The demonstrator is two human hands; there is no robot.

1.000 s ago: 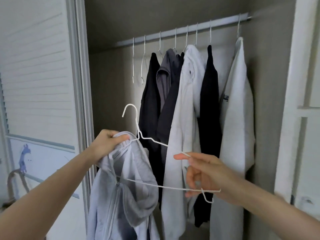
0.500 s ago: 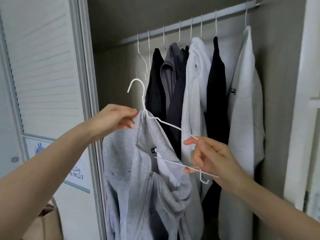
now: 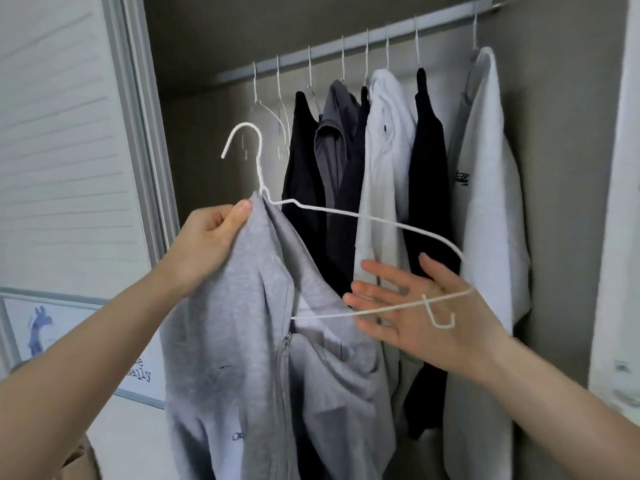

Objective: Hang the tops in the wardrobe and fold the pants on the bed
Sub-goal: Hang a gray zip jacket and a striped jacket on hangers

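The left hand (image 3: 204,240) pinches a grey hoodie (image 3: 263,358) at the neck of a white hanger (image 3: 346,216). The right hand (image 3: 426,306) is spread flat behind the hanger's bare right end, before tops on the rail (image 3: 346,36).

Single head view, close, facing open wardrobe (image 3: 346,36)

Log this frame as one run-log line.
stage: hanging top | left hand: grips grey hoodie at hanger neck | right hand: open behind hanger's bare right end | rail: not reached
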